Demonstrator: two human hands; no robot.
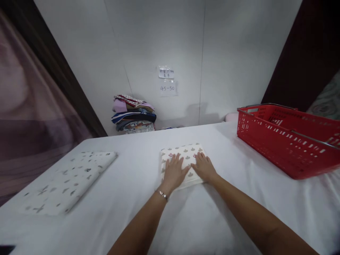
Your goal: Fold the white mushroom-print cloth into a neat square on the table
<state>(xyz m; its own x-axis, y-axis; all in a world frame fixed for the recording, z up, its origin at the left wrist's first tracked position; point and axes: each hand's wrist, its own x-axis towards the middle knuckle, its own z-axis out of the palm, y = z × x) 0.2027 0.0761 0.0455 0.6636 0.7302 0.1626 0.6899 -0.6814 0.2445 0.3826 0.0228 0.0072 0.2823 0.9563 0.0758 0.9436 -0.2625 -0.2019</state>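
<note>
A small folded cream cloth (183,152) with a little printed pattern lies in the middle of the white table (191,219). Both my hands rest flat on top of it, side by side. My left hand (174,171) presses its left half, fingers stretched out and slightly spread; a thin bracelet sits on that wrist. My right hand (204,166) lies on its right half, fingers also extended. Neither hand grips anything.
A larger folded patterned cloth (69,182) lies at the table's left. A red plastic basket (287,141) with metal handles stands at the right. A pile of folded clothes (134,115) sits by the back wall, under two paper notes (167,81).
</note>
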